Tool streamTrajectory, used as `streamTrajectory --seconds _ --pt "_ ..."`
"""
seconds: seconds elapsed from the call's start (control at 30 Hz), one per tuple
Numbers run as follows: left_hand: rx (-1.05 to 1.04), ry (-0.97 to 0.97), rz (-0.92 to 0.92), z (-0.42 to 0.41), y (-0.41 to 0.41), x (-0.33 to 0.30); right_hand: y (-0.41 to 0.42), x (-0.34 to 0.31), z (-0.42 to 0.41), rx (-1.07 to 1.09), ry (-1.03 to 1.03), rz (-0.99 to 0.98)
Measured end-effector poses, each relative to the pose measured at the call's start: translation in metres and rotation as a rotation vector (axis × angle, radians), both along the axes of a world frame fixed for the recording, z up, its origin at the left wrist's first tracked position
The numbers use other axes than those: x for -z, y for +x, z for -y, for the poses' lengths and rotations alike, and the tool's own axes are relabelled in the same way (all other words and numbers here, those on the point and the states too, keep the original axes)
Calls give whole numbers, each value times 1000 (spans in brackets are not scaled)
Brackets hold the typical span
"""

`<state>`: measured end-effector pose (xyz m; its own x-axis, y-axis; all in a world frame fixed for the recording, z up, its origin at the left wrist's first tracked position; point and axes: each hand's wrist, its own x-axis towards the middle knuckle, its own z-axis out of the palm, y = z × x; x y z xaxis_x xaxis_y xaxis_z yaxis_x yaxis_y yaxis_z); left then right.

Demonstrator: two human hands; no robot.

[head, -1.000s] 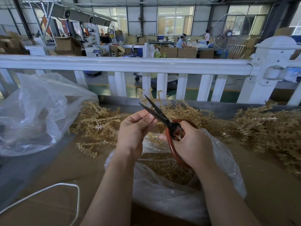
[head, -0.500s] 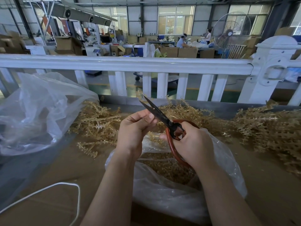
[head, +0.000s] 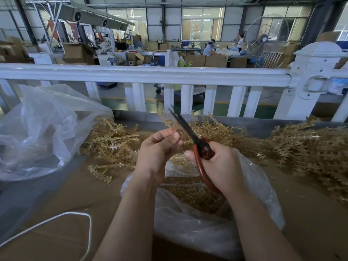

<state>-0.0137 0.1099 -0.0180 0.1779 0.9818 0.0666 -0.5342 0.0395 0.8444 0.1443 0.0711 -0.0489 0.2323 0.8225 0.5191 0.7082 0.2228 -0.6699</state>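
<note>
Squarely over a cardboard-topped bench, a person trims gold plastic parts with scissors. At 9 o'clock a crumpled clear bag slumps on the bench, and a white cord loops at 7 o'clock. Just right of the bag lies a loose heap of gold sprigs.

At centre, the left hand pinches a single gold sprig between thumb and fingertips, and the piece rises toward 11 o'clock from the hand. The dark blades of the scissors cross just right of those fingertips, pointing to 11 o'clock. They appear almost closed against the sprig, though blur leaves the exact contact unclear. The right hand, at 3 o'clock from the left and near it, grips the red handles with fingers curled through the loop.

Directly beneath both hands, toward 6 o'clock, an open plastic bag holds small gold pieces. At 3 o'clock a larger gold pile spreads to the bench's edge. A white railing runs across at 12 o'clock.
</note>
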Motion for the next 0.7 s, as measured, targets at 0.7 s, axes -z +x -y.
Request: streamTrajectory --seconds 0.7 --pt "171 -8 -268 5 5 3 -1 -14 -5 -157 -45 -395"
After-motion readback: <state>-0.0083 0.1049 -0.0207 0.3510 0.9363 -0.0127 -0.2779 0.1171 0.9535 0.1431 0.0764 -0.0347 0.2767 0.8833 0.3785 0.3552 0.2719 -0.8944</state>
